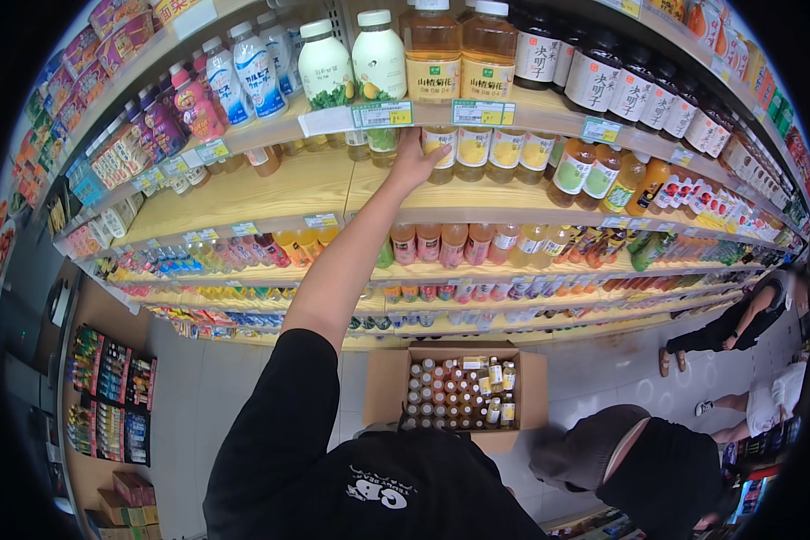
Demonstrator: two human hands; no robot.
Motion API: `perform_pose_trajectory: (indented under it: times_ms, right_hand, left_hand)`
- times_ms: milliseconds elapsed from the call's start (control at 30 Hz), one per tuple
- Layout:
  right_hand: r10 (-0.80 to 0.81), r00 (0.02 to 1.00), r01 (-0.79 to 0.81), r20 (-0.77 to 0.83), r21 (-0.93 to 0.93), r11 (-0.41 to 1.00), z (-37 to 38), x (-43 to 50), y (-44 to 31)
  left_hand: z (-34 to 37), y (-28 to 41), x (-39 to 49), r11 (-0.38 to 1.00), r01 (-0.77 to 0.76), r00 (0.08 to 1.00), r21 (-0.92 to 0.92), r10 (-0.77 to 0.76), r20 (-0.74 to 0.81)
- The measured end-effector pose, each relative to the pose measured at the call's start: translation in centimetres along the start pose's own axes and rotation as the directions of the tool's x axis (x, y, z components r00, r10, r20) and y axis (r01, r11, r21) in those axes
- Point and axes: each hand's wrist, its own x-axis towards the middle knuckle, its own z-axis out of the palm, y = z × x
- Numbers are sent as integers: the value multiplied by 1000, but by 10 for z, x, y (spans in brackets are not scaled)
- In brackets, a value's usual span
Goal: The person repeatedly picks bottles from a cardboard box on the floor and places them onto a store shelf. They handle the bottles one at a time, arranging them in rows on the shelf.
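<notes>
My left hand reaches into the second shelf down, gripping a yellow-labelled drink bottle with the thumb across its front; the fingers are partly hidden. Several matching yellow-labelled bottles stand in a row to its right. Just left of the hand is a bottle with a green leafy label. My right hand is out of view. On the floor below, in front of my body, sits an open cardboard box holding many capped bottles, a few lying or leaning at its right side.
Price tags line the upper shelf edge, which overhangs my hand. White-green bottles, amber bottles and dark bottles stand above. A person bends close at my lower right; other people are farther right. A counter rack stands left.
</notes>
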Motion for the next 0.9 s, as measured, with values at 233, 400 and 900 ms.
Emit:
perform_pose_trajectory:
  times_ms: [233,400,900]
  right_hand:
    - [19,997,7,-77,322,947,-38,3,-14]
    - [26,998,-37,59,203,978,-72,25,-34]
    - [318,932,-362,173,476,801,-38,110,-70]
  left_hand:
    - [-2,-5,1,995,77,996,67,-81,47]
    - [12,9,-2,991,68,997,-117,-72,-34]
    - [30,12,-646,327,846,170,421,-914,368]
